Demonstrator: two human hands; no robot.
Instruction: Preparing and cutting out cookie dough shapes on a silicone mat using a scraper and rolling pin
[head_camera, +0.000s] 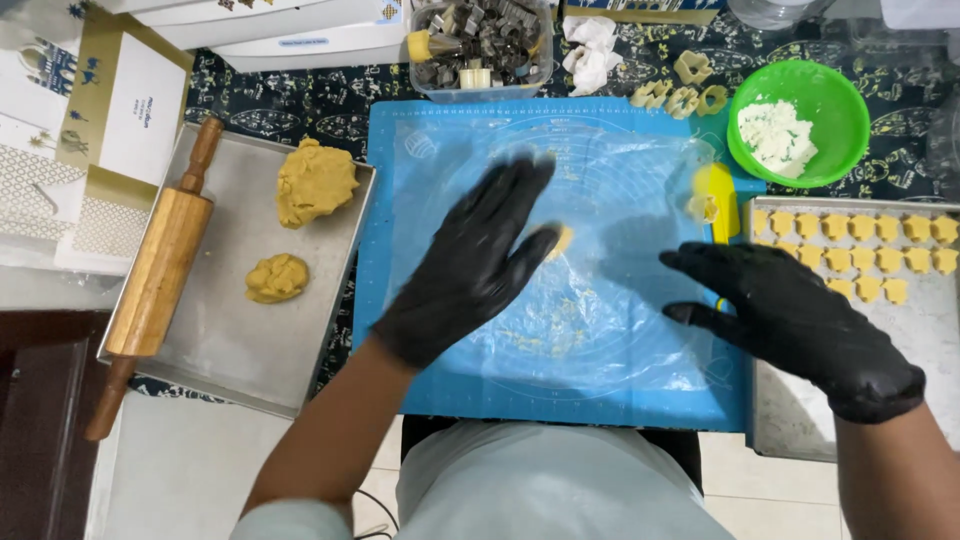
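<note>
Both my gloved hands lie open, gripping nothing: left hand (470, 265) flat on the blue mat (420, 300), thumb touching a dough scrap (563, 240); right hand (790, 320) at the mat's edge.

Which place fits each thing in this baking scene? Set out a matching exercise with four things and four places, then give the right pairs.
Things:
1. rolling pin
2. green bowl
3. cut-out cookies
4. left hand

Places:
A. on the right metal tray
B. flat on the blue mat
C. lying along the left tray's edge
D. behind the right tray, holding white flour

Pairs: 1-C, 2-D, 3-A, 4-B
</note>
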